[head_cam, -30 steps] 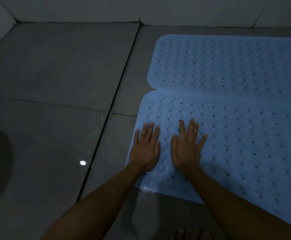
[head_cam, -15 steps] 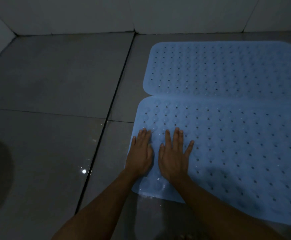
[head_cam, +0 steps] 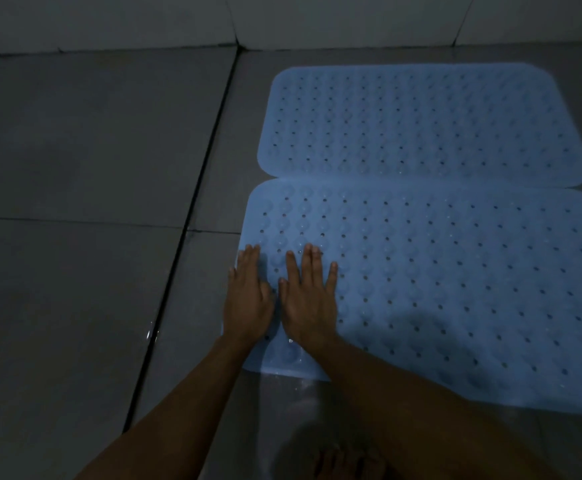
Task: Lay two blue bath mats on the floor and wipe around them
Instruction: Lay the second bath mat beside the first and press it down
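Note:
Two light blue perforated bath mats lie flat on the grey tiled floor, side by side with their long edges touching. The far mat [head_cam: 428,123] is next to the wall. The near mat [head_cam: 455,278] runs off the right edge of the view. My left hand [head_cam: 248,299] presses flat on the near mat's left edge, fingers straight, its outer side over the floor. My right hand [head_cam: 308,303] lies flat on the mat right beside it, fingers spread.
Grey floor tiles [head_cam: 85,140] with dark grout lines stretch to the left. A pale tiled wall [head_cam: 317,19] runs along the top. A small wet glint [head_cam: 151,332] shows on the floor left of the mat. My toes [head_cam: 345,460] show at the bottom edge.
Both hands have slid left and toward me across the near mat, from inside its left part to its left edge. The view has shifted, showing more of both mats.

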